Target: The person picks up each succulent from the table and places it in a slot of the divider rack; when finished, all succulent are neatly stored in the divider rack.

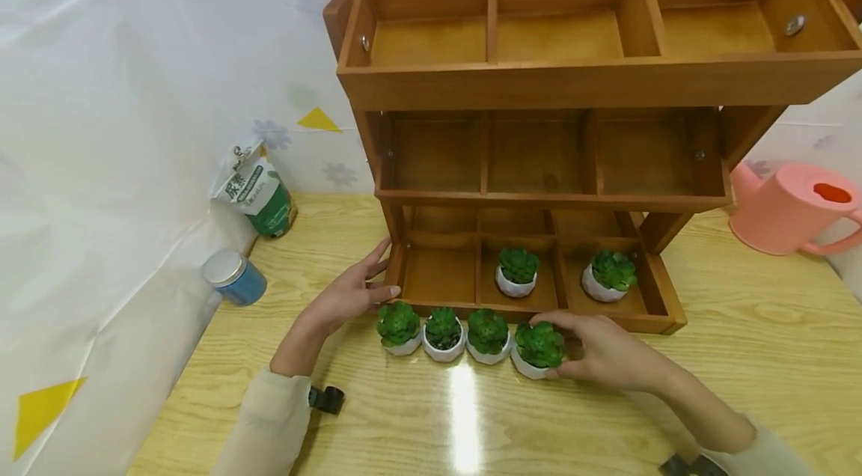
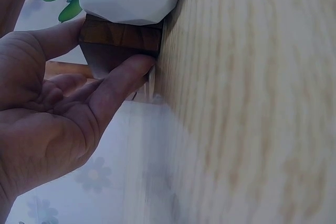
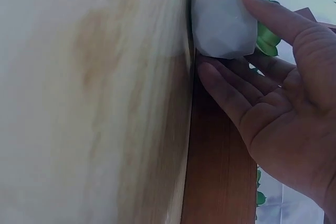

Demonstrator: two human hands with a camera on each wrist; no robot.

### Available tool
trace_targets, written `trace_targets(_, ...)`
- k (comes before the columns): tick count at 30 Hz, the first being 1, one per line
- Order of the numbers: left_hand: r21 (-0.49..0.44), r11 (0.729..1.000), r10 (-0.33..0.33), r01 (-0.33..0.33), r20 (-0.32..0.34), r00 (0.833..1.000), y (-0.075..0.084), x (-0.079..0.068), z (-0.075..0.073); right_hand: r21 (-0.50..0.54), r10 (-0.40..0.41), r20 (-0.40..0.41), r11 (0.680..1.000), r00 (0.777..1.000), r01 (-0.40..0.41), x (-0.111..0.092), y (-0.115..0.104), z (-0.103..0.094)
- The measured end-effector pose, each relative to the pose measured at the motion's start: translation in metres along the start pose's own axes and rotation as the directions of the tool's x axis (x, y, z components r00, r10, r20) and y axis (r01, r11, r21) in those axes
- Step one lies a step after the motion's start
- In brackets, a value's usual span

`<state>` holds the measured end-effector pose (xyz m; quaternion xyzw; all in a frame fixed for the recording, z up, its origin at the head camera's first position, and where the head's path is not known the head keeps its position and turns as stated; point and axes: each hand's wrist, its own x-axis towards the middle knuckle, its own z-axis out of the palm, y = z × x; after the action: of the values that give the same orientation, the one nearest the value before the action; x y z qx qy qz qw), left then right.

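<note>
A three-tier wooden shelf [image 1: 572, 89] stands at the back, and my left hand [image 1: 346, 295] holds its lower left front corner, thumb at the edge and fingers along the side. In the left wrist view that wooden corner [image 2: 123, 36] lies between thumb and fingers. My right hand [image 1: 609, 352] grips the rightmost potted succulent [image 1: 539, 345] in the row before the shelf. Its white faceted pot [image 3: 223, 22] sits between thumb and fingers in the right wrist view. Left of it stand three more succulents [image 1: 488, 334] [image 1: 443, 332] [image 1: 399, 326] in white pots.
Two potted succulents [image 1: 517, 272] [image 1: 608, 275] sit in the bottom tier's middle and right compartments. A pink watering can [image 1: 788, 210] stands at the right. On the left are a green-and-white pouch [image 1: 259, 195] with a clip and a blue jar [image 1: 239, 283] with a silver lid.
</note>
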<state>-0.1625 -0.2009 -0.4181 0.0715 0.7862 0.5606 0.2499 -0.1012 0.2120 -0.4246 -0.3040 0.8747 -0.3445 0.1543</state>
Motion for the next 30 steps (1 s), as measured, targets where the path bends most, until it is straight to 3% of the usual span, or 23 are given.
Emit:
trace_targets(10, -0.004, 1.000, 0.001, -0.001, 0.004, 1.000, -0.001, 0.001, -0.002, -0.015, 0.000, -0.031, 1.000, 1.000, 0.000, -0.005, -0.005, -0.011)
trace_targets(24, -0.007, 1.000, -0.006, 0.007, 0.006, 1.000, -0.003, 0.002, -0.003, -0.020, -0.080, -0.045, 0.997, 0.996, 0.079, -0.004, -0.016, -0.028)
trace_targets(30, -0.004, 1.000, -0.001, 0.001, 0.009, 1.000, -0.002, 0.002, -0.001, -0.068, -0.070, -0.115, 0.996, 0.991, 0.062, -0.002, -0.022, -0.036)
